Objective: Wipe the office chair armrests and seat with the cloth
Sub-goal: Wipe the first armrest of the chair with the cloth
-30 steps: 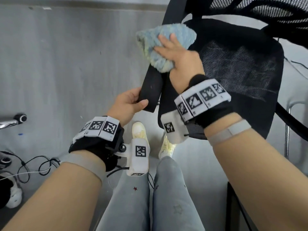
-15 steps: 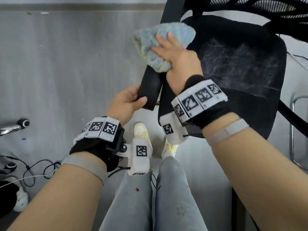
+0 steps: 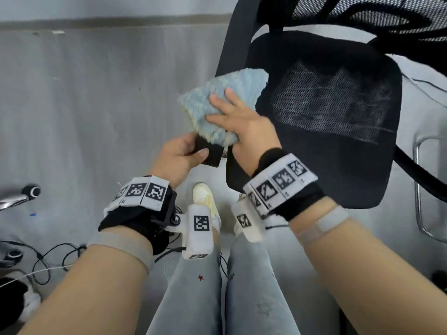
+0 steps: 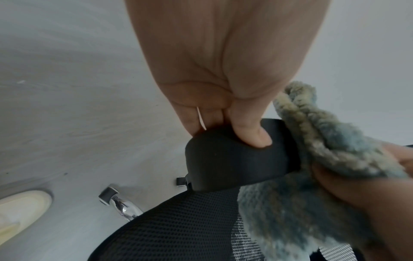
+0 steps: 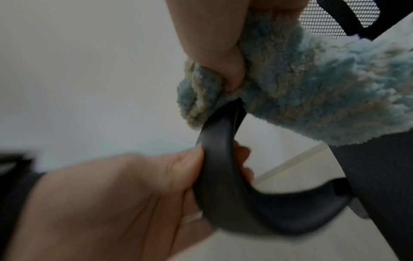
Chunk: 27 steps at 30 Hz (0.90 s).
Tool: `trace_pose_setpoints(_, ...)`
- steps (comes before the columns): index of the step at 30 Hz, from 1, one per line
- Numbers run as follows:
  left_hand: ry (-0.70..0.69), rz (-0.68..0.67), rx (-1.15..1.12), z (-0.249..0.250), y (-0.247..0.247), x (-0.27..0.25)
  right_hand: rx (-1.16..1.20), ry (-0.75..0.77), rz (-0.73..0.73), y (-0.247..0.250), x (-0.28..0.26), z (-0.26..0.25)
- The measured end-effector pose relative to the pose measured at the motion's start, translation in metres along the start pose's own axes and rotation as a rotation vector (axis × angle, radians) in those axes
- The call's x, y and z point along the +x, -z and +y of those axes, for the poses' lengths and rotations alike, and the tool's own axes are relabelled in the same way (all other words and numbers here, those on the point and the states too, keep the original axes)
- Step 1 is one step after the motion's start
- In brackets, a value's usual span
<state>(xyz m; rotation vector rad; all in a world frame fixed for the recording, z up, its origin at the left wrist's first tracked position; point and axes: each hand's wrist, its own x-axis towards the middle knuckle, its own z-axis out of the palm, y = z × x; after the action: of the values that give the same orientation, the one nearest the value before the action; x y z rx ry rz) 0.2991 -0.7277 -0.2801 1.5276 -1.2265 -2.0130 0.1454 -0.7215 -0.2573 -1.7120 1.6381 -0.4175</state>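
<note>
A black office chair with a mesh seat point(image 3: 333, 110) stands ahead of me. Its left armrest point(image 3: 211, 155) point(image 4: 234, 159) point(image 5: 223, 176) runs toward me. My left hand point(image 3: 183, 153) point(image 4: 223, 79) point(image 5: 111, 203) grips the armrest's near end, thumb on top. My right hand point(image 3: 239, 122) point(image 5: 214, 38) grips a fluffy blue cloth point(image 3: 225, 102) point(image 4: 324, 159) point(image 5: 301, 79) wrapped over the armrest, just beyond my left thumb. The cloth hides most of the armrest's top.
Grey floor point(image 3: 96, 105) lies to the left. Another chair's chrome leg with a caster point(image 3: 21, 197) and loose black cables point(image 3: 48, 257) are at lower left. My legs and pale shoes point(image 3: 205, 197) are below. A chrome frame point(image 3: 420, 189) stands at the right edge.
My right hand has slid the cloth down the armrest toward me, up to my left hand. The left hand keeps its grip on the armrest's end.
</note>
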Motion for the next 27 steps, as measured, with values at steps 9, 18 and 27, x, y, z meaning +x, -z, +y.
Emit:
trace_pose_setpoints(9, 0.01, -0.058, 0.059, 0.005, 0.009, 0.008, -0.229, -0.213, 0.019, 0.065, 0.104, 0.02)
trace_pose_setpoints(18, 0.07, -0.137, 0.046, 0.007, 0.016, 0.013, -0.16, -0.056, 0.001, 0.032, 0.049, 0.006)
trace_pose_setpoints(27, 0.128, -0.034, 0.178, 0.01, 0.014, 0.002, 0.21, 0.026, 0.035, -0.015, -0.034, -0.008)
